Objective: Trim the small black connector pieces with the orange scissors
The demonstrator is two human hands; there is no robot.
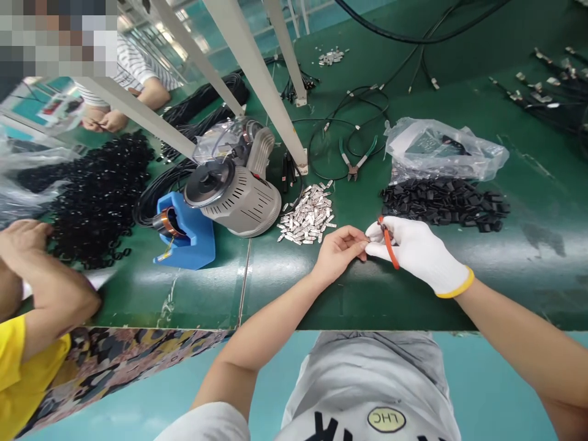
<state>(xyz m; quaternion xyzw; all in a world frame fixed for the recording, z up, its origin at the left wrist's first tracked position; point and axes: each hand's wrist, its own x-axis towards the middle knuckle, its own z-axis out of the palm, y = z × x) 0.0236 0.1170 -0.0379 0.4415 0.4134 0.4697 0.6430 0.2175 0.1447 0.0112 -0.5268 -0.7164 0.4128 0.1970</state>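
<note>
My bare left hand [339, 250] and my white-gloved right hand [413, 251] meet over the green table [413, 294], fingertips touching. The right hand grips an orange-handled tool [389, 244]. The left hand pinches something tiny at the tool's tip; I cannot make it out. Just beyond the left hand lies a pile of small silver metal pieces [307, 215]. A heap of small black plastic parts [443, 202] lies beyond the right hand.
A grey round machine [239, 193] and a blue tape holder [184, 229] stand to the left. Green-handled pliers [356, 160], black cables, a plastic bag [443, 150] and white frame posts lie farther back. Another person's arm [41, 275] rests at left near black rings [98, 196]; another person's hands [103, 119] work beyond.
</note>
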